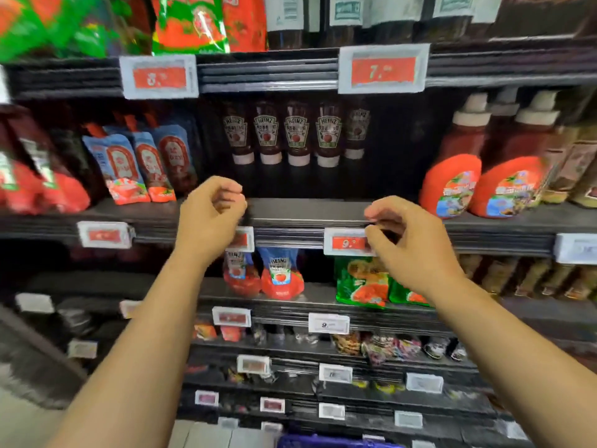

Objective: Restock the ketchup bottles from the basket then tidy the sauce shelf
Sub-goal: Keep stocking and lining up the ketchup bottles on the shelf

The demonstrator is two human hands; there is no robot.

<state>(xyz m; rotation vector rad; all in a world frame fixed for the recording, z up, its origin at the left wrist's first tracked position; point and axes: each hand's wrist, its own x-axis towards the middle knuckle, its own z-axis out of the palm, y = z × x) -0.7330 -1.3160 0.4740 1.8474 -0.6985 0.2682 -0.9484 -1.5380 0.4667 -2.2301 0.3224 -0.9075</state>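
Both hands are raised in front of the sauce shelf (310,210) with fingers loosely curled, holding nothing. The left hand (210,218) hangs near the shelf's front edge, the right hand (410,244) just before a price tag (345,242). The ketchup bottles (297,132) stand cap-down in a row at the back of that shelf, beyond and between the hands. A blue basket (323,442) edge shows at the bottom

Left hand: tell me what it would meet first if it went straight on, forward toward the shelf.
Probably the upside-down dark Heinz ketchup bottles with white caps at the shelf's back. The bare black shelf board before them looks free, though depth is unclear. The left hand holds nothing.
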